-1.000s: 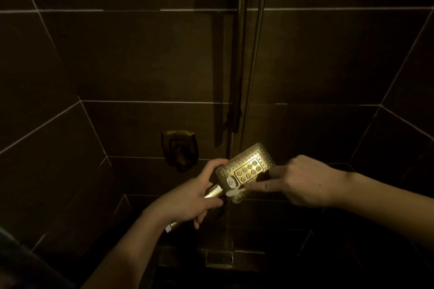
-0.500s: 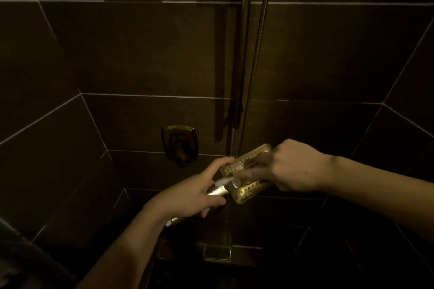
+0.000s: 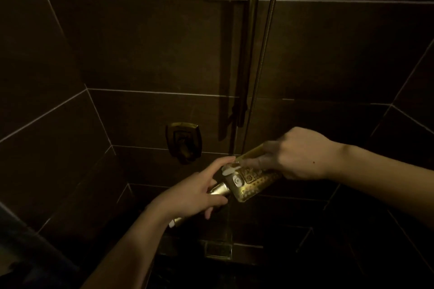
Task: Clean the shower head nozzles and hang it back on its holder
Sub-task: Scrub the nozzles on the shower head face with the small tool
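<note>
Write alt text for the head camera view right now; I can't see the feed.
In a dim, dark-tiled shower, the left hand grips the handle of a gold, rectangular shower head while the right hand rubs a small white tool over its nozzle face. Behind them are a wall valve, a vertical rail and the hose.

1 shower head [image 3: 252, 185], 2 hands, the left hand [image 3: 197, 195] and the right hand [image 3: 303, 155], 1 wall valve [image 3: 184, 142] at center frame, 1 slide rail [image 3: 250, 42], 1 hose [image 3: 266, 42], 1 floor drain [image 3: 218, 250] at bottom center.
</note>
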A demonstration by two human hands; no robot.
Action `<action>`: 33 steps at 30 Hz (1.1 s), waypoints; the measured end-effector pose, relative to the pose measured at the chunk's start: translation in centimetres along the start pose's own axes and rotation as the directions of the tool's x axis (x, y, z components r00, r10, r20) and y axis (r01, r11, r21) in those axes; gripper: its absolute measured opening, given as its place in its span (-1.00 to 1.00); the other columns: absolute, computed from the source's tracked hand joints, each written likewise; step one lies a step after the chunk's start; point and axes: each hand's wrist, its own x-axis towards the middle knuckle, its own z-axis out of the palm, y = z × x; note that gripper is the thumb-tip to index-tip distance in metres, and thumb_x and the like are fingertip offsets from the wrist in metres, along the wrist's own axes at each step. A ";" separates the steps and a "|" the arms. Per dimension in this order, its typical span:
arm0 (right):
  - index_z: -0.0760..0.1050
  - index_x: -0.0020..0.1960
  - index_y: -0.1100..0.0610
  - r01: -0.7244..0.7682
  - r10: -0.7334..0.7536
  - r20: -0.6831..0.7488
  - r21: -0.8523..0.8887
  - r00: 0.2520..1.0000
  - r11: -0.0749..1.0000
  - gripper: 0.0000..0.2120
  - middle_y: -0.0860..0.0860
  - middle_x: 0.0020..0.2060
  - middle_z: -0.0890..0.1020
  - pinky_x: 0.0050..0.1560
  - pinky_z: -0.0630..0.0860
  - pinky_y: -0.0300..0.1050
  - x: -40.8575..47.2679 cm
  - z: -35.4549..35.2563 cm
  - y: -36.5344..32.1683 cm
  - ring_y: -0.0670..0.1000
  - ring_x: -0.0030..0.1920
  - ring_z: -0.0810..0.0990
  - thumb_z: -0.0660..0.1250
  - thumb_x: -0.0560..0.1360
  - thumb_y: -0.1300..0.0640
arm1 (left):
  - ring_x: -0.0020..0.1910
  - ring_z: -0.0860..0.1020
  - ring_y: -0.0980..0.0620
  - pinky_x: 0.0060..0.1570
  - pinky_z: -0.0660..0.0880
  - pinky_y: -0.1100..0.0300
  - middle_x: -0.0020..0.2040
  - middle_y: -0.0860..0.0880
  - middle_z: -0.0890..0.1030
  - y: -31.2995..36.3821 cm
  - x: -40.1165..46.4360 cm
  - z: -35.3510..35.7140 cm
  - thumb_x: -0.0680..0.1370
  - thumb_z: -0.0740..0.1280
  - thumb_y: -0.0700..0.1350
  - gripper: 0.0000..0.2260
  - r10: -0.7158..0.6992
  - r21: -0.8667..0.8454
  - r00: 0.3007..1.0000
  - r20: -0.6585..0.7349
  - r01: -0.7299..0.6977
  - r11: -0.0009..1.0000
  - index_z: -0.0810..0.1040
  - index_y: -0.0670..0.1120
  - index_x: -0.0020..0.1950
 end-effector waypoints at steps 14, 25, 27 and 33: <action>0.46 0.30 0.03 0.110 -0.110 0.040 0.007 0.993 0.994 -0.70 0.01 0.05 0.56 -0.21 0.37 -0.17 0.6 -1.7 0.0 -0.02 -0.15 0.54 0.16 0.62 -0.01 | -0.32 0.61 -0.01 -0.11 0.64 -0.06 -0.02 -0.10 0.69 -0.1 -0.1 -0.3 0.57 0.44 -0.23 -0.22 -0.039 0.049 0.999 0.008 0.038 0.998 0.13 0.43 0.51; 0.03 0.58 -0.17 -0.243 0.278 -0.143 0.219 0.950 0.945 -0.33 -0.04 -0.23 0.43 -0.57 0.29 -0.21 -2.2 1.0 -1.5 -0.11 -0.51 0.32 0.19 0.55 0.16 | -0.30 0.61 -0.05 0.00 0.66 -0.04 -0.14 -0.11 0.71 -1.4 -1.1 2.0 0.58 0.43 -0.24 -0.18 -0.015 -0.303 0.959 -0.284 -0.075 0.950 0.05 0.40 0.53; 0.04 0.57 -0.15 -0.450 0.535 -0.201 0.349 0.821 0.822 -0.24 -0.07 -0.32 0.39 -0.64 0.24 -0.27 -2.6 1.8 -2.0 -0.13 -0.56 0.24 0.31 0.51 0.22 | -0.31 0.60 -0.04 0.01 0.67 -0.05 -0.09 -0.14 0.72 -1.2 -1.1 3.0 0.58 0.43 -0.24 -0.17 -0.023 -0.366 0.934 -0.357 -0.117 0.923 0.03 0.42 0.52; 0.22 0.54 -0.09 -0.351 0.469 -0.186 0.444 0.863 0.824 -0.17 -0.05 -0.34 0.44 -0.67 0.24 -0.23 -1.5 3.3 -8.1 -0.15 -0.56 0.17 0.46 0.36 0.23 | -0.32 0.61 -0.03 -0.22 0.59 0.18 -0.14 -0.03 0.73 -0.7 -0.4 5.1 0.59 0.40 -0.26 -0.18 -0.069 -0.479 0.882 -0.467 -0.187 0.858 0.02 0.38 0.54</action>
